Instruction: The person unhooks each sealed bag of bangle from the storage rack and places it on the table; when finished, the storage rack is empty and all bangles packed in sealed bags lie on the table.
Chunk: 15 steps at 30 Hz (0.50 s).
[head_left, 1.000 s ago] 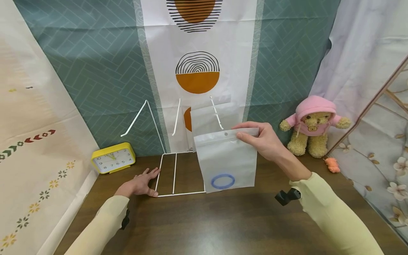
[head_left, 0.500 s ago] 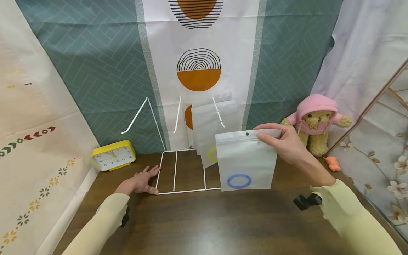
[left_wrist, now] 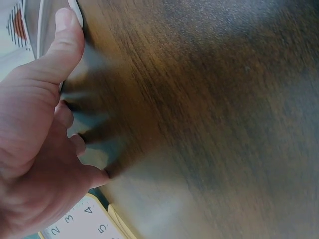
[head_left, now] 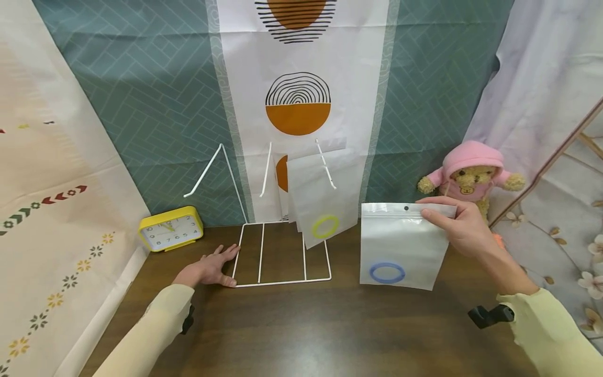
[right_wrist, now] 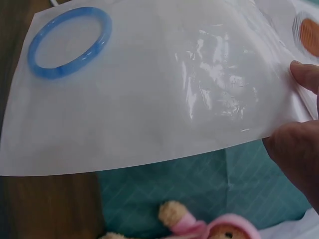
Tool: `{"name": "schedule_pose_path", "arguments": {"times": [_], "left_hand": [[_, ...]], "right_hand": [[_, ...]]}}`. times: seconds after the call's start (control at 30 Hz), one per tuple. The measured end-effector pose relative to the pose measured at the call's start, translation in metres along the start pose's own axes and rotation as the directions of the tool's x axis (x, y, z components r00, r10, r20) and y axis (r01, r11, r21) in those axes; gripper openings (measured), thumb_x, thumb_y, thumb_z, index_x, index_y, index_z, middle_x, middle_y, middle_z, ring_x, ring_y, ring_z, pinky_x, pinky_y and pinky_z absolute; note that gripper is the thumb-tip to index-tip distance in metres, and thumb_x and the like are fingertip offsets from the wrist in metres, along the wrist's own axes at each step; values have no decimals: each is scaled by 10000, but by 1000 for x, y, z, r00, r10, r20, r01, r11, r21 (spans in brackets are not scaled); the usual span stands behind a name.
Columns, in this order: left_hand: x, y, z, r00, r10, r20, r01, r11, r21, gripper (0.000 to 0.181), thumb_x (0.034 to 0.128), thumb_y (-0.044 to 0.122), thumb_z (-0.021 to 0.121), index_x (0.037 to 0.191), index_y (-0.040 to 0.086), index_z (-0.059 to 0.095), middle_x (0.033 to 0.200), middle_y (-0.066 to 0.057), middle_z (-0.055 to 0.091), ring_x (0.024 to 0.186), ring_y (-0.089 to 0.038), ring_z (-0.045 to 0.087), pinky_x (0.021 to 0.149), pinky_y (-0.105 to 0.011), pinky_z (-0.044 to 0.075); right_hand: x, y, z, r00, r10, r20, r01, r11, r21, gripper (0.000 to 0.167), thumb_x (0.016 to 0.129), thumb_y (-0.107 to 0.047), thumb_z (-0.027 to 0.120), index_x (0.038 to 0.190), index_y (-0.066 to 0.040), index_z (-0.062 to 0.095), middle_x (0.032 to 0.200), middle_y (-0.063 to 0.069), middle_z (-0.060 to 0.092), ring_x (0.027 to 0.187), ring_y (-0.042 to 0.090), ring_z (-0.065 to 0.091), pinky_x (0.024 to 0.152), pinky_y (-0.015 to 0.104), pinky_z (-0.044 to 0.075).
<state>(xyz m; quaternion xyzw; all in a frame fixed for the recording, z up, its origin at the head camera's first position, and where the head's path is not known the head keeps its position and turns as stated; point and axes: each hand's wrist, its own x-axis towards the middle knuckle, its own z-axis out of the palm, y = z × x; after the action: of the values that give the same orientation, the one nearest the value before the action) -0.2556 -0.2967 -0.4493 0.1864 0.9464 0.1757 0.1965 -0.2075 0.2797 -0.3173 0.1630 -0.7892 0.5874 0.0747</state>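
My right hand (head_left: 464,225) pinches the top right corner of a white zip bag (head_left: 400,241) between thumb and fingers, right of a white wire rack (head_left: 282,283). Inside that bag, at its lower left, lies a blue ring (head_left: 387,273), also plain in the right wrist view. The bag hangs upright with its punched hole at the top. On the rack's right hook (head_left: 326,166) hang other white bags (head_left: 325,188); the front one contains a yellow ring (head_left: 325,226). My left hand (head_left: 209,268) rests with spread fingers on the table at the rack's left base wire.
A yellow alarm clock (head_left: 171,229) stands behind my left hand. At the back right sits a teddy bear (head_left: 471,175) in a pink hoodie, with a small orange bundle (head_left: 498,240) partly hidden by my right wrist. Two more rack hooks rise on the left. Patterned cloths hang behind.
My right hand has moved right and slightly down with the blue-ring bag, away from the rack's hook. The yellow-ring bag behind has come into view. My left hand stays put.
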Motion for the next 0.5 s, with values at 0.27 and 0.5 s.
{"name": "schedule_pose_path", "arguments": {"times": [0.27,0.5], "left_hand": [[1,-3,1,1000,-5,12,5,1000,2,1079,790,434,826,1568,-5,220,1618,-261,136,1444,-548,43,1028,-793,80],[1,-1,2,1000,0,0,0,1000,4,1055,786,389,843,1561,-8,247,1612,-265,158,1442,-553,55,1030,-790,87]], "right_hand": [[-6,16,-17,996,51,69,-66,969,237,238,986,-1,611,1172,-81,737,1059,-21,735,852,103,695,649,260,562],[4,31,-23,991,131,-5,-130,991,37,163,984,-121,660,1063,-225,757,959,-102,727,783,66,666,635,247,551]]}}
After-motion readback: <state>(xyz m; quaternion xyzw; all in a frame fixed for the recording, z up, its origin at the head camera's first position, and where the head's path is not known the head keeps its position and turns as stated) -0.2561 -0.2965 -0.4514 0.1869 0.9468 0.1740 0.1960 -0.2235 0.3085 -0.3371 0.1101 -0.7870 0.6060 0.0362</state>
